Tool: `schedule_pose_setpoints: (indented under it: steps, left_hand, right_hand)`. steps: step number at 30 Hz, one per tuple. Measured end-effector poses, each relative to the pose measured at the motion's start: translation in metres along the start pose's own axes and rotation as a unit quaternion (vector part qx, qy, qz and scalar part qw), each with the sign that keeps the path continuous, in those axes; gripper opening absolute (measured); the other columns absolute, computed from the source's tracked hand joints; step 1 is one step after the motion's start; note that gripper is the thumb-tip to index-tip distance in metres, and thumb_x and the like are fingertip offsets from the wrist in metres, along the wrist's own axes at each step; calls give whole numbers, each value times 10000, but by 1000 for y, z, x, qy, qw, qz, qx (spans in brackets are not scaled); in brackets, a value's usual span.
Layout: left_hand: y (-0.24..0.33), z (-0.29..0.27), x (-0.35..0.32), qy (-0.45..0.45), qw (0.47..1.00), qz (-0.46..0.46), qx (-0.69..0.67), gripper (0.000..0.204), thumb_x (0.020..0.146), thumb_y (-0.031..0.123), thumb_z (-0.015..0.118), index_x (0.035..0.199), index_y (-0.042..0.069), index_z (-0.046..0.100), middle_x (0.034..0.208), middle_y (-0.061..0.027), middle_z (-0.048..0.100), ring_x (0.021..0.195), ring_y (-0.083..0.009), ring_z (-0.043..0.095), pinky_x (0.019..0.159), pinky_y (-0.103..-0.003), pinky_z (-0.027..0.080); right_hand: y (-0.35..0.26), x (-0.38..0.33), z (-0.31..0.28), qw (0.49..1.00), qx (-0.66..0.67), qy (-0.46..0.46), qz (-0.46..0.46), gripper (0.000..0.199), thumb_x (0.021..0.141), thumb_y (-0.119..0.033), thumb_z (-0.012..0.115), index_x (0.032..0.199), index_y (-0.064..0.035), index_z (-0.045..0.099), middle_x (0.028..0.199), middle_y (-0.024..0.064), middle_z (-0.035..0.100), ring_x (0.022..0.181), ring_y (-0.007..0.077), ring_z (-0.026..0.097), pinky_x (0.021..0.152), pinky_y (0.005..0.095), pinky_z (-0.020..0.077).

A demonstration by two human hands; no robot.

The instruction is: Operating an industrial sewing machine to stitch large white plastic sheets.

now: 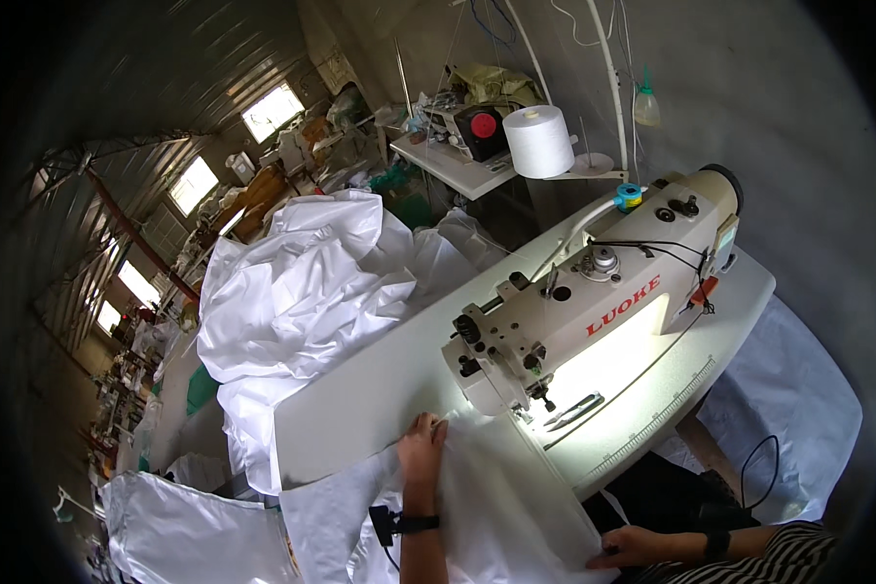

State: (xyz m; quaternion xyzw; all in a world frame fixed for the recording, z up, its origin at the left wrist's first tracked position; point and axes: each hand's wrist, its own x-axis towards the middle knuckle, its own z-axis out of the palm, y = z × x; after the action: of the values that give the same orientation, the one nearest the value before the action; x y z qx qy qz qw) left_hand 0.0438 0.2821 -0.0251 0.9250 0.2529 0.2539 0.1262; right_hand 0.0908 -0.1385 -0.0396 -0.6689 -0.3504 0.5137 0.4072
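A cream industrial sewing machine (pixel 594 302) stands on a white table (pixel 380 389), its lamp lighting the needle area (pixel 545 401). White fabric (pixel 496 496) lies across the table's near edge, reaching up to the needle. My left hand (pixel 421 450) rests flat on this fabric, fingers pointing toward the presser foot, a black band on the wrist. My right hand (pixel 631 547) pinches the fabric's near edge at the lower right, below the table's front.
A big heap of white cloth (pixel 302 292) is piled at the table's left and far side. A large white thread cone (pixel 537 141) stands behind the machine. More white material (pixel 784 399) lies on the floor at right. A cluttered workshop stretches away at left.
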Motion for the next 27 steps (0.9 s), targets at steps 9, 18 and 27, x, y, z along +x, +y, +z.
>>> schedule_pose_setpoints:
  steps: [9,18,27]
  left_hand:
    - [85,-8,-64,15,1000,2,7,142,890,221,662,871,94,602,848,-95,675,713,-306,664,616,-417,520]
    - [109,-12,-49,-11,998,25,65,133,894,223,657,880,103,603,831,-88,675,696,-307,660,605,-408,516]
    - [103,10,-48,23,994,68,85,100,871,194,660,885,98,635,907,-68,666,781,-296,635,696,-413,493]
  right_hand:
    - [14,-9,-47,996,-77,33,6,687,849,-649,607,1193,-53,599,925,162,673,833,262,644,774,338,495]
    - [9,30,-29,984,51,150,-76,419,948,-425,604,1061,-26,669,735,136,633,649,189,592,666,328,486]
    - [7,35,-27,984,88,135,-73,408,976,-357,601,1119,21,654,869,67,651,782,84,567,727,265,495]
